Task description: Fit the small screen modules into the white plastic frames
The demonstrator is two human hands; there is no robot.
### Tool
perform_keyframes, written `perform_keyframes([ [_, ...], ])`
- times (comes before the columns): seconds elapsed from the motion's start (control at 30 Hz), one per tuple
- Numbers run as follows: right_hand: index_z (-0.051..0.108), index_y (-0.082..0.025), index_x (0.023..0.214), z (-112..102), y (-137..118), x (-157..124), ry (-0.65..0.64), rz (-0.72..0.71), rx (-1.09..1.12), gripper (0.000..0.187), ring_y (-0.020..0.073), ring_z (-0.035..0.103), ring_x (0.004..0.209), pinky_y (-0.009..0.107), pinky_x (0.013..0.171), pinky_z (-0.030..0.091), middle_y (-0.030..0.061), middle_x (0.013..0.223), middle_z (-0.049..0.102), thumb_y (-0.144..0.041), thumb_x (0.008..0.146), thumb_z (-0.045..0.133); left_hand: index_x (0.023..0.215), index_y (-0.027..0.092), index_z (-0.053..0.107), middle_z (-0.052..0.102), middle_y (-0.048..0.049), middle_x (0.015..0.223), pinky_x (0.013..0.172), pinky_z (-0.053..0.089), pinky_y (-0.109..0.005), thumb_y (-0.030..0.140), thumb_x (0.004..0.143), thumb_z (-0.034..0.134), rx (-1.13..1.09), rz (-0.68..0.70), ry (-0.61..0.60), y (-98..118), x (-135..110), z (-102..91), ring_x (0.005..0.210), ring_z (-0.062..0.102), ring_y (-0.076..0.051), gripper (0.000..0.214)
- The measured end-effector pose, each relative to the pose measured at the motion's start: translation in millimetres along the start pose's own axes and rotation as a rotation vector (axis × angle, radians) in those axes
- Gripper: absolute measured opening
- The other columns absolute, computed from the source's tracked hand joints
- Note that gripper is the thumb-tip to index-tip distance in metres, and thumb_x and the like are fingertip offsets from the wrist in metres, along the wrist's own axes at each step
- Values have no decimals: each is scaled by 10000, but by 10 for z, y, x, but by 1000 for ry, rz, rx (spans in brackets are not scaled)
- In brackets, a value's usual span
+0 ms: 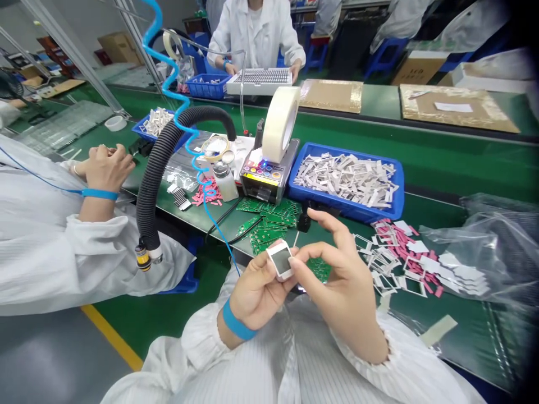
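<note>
A small square display (pixel 281 261) with a grey screen and a white frame is held in front of my body. My left hand (pixel 257 289), with a blue wrist strap, closes its thumb and fingers around the display's left and lower sides. Thumb and index finger of my right hand (pixel 343 280) pinch at its right edge, while the other fingers are raised. Just beyond lie green circuit boards (pixel 273 221) in a loose pile, partly hidden by my hands. To the right are white frames (pixel 381 261) and pink strips (pixel 404 247).
A tape dispenser (pixel 269 182) bears a big tape roll (pixel 280 126). Beside it stands a blue bin (pixel 398 210) of white frames. A black hose (pixel 154 168) and coiled blue tube (pixel 187 104) hang at left. Co-workers sit left and opposite, one holding a white tray (pixel 256 87).
</note>
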State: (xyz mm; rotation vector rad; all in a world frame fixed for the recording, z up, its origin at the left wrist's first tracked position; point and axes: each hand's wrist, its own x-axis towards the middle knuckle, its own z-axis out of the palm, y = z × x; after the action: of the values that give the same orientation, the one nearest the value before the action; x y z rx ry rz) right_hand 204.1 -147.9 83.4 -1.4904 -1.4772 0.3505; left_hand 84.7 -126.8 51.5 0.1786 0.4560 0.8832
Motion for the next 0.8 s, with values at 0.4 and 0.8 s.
perform_keyframes([
  [0.4, 605, -200, 764, 102, 120, 23, 40, -94, -192, 50, 258, 531, 1039, 452, 868, 409, 103, 1113, 581, -233, 785, 574, 903, 196, 696, 732, -4, 904, 841, 471, -252, 198, 653, 763, 66, 47, 120, -25, 48, -60, 844, 649, -124, 258],
  [0.8, 570, -192, 1014, -38, 328, -274, -420, -400, -19, 174, 134, 597, 899, 342, 874, 436, 29, 990, 684, -265, 930, 436, 675, 129, 726, 662, -13, 605, 647, 461, -215, 240, 626, 784, 516, -278, -42, 73, -127, -380, 611, 592, -101, 135],
])
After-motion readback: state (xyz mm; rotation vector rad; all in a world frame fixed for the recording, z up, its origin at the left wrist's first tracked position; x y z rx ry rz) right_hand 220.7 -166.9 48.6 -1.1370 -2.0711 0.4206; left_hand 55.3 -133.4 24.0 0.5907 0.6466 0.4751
